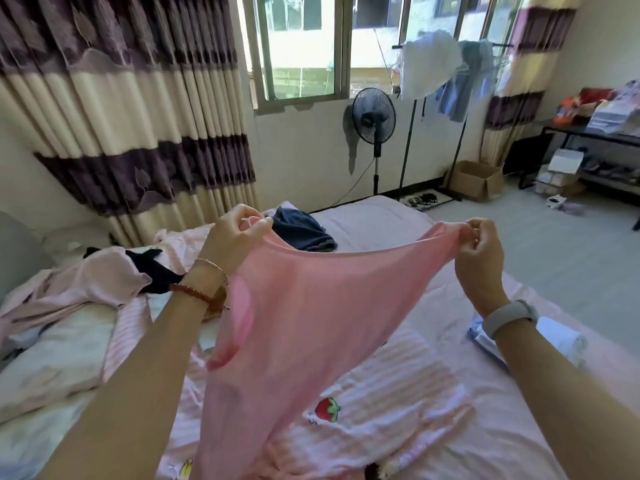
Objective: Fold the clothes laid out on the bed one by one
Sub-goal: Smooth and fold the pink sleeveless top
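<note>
A pink sleeveless top [311, 306] hangs spread in the air above the bed [381, 216]. My left hand [239, 230] pinches one shoulder strap and my right hand [481, 247] pinches the other, stretching the neckline between them. Its lower part drapes down over a pink-and-white striped garment with a strawberry print [391, 403] lying on the bed. More clothes lie to the left: a pale pink piece [104, 282], a black piece [156, 268] and a dark blue piece [301, 230] further back.
Folded white and blue items [564, 337] sit on the bed by my right wrist. A standing fan [374, 123], a clothes rack with hanging garments [440, 67], a cardboard box [478, 178] and a cluttered shelf [606, 133] stand beyond the bed. Curtains [121, 116] hang at left.
</note>
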The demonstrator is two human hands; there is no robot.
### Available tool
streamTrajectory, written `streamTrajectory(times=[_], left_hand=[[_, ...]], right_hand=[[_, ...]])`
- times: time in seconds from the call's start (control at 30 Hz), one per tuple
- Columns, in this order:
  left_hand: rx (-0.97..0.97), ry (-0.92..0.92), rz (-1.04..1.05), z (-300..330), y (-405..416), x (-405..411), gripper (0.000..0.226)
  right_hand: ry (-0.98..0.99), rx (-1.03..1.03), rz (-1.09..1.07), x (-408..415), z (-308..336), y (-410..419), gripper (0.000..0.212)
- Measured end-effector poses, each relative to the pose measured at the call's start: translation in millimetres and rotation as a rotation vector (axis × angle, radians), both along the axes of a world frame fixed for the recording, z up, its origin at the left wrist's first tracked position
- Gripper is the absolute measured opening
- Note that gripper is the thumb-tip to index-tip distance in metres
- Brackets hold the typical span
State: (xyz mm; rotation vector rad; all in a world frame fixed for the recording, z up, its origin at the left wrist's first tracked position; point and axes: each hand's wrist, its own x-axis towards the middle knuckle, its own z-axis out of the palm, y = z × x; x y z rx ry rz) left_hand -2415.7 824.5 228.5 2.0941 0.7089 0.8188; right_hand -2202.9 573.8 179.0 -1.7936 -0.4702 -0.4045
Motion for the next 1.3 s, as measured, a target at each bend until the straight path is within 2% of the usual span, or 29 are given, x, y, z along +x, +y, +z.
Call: streamTrajectory(times=[0.07, 0.13, 0.17, 0.23, 0.33, 0.43, 0.5, 0.67, 0.83, 0.9, 0.97, 1.1, 1.2, 1.27, 1.3], left_hand=[[0.063, 0.027, -0.098, 9.5, 3.9, -12.1, 0.030], [0.024, 0.105, -0.199, -0.4, 4.2, -22.9, 0.045], [0.010, 0.174, -0.228, -9.5, 6.0, -25.7, 0.045], [0.038, 0.249, -0.226, -24.4, 10.1, -26.3, 0.022], [0.129, 0.173, -0.197, -16.8, 16.1, -15.5, 0.006], [0.120, 0.063, -0.207, 9.4, 5.1, 2.2, 0.023], [0.063, -0.008, -0.266, 24.2, -12.0, 16.8, 0.027], [-0.019, -0.208, -0.320, 33.7, -52.3, 43.8, 0.018], [-0.171, -0.292, -0.374, 30.1, -57.6, 47.6, 0.008], [-0.249, -0.301, -0.419, 30.3, -56.8, 44.5, 0.006], [-0.337, -0.260, -0.470, 30.4, -56.3, 40.0, 0.010], [-0.355, -0.181, -0.501, 28.3, -46.4, 29.0, 0.019], [-0.335, -0.169, -0.465, 19.0, -29.8, 21.3, 0.022], [-0.401, -0.050, -0.552, 2.4, -22.7, 16.9, 0.029], [-0.479, -0.004, -0.617, -6.8, -22.7, 16.0, 0.039]], right_hand=[[-0.023, 0.069, 0.006, 1.5, 15.1, 3.7, 0.010], [-0.008, 0.072, 0.024, -1.7, 16.8, 4.0, 0.009], [0.010, 0.050, 0.028, -2.3, 14.4, 3.0, 0.009], [0.037, -0.011, 0.015, -0.6, 8.5, -1.0, 0.013], [0.000, -0.087, -0.053, 7.5, 11.8, -5.5, 0.016], [-0.072, -0.213, -0.099, 17.5, 29.6, 0.0, 0.018], [-0.061, -0.201, 0.030, 20.8, 47.2, 10.2, 0.015], [0.198, 0.023, 0.501, -6.1, 80.1, 34.5, 0.017], [0.297, -0.076, 0.913, -62.3, 72.2, 44.5, 0.022], [0.254, -0.121, 0.923, -77.4, 66.1, 51.7, 0.023], [0.165, -0.158, 0.816, -85.1, 60.0, 60.1, 0.026], [-0.031, -0.252, 0.649, -90.6, 50.4, 67.0, 0.008], [0.055, -0.200, 0.724, -89.2, 49.4, 62.3, 0.012], [0.178, -0.101, 0.836, -88.0, 56.1, 57.3, 0.018], [0.239, -0.048, 0.907, -87.1, 61.0, 55.1, 0.021]])
